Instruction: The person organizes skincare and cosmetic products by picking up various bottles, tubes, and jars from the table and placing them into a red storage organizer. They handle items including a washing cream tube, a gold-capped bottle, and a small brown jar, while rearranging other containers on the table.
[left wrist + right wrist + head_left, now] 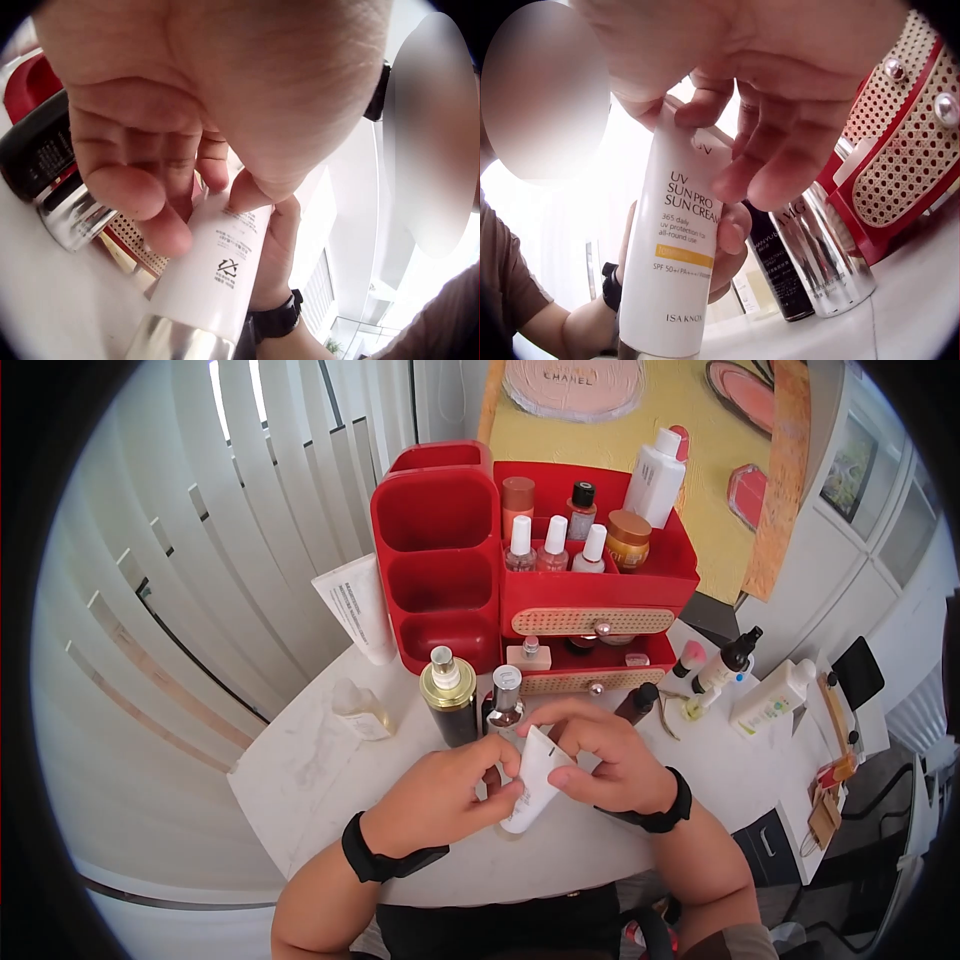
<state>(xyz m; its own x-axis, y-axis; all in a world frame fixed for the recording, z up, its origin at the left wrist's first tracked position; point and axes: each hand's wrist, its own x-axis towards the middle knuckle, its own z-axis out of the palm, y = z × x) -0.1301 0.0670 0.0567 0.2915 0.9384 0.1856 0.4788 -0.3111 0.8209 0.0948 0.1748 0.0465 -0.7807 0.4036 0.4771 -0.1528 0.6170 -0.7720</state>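
Observation:
A white sun cream tube (538, 785) with a shiny metallic cap stands cap-down, slightly tilted, over the front of the table. Its yellow band and printed lettering show in the right wrist view. My left hand (440, 792) holds the tube's side, thumb and fingers on it. The right hand (618, 762) pinches it near the flat crimped end, at the top. Just behind the hands stand a silver bottle (507, 698) and a dark bottle with a gold collar (450, 700).
A red cosmetics organizer (440, 570) with woven-front drawers stands behind, holding several bottles. At its left leans a white tube (360, 605); a clear bottle (362, 710) is nearer. To the right are a dark pump bottle (738, 652) and a white bottle (775, 698).

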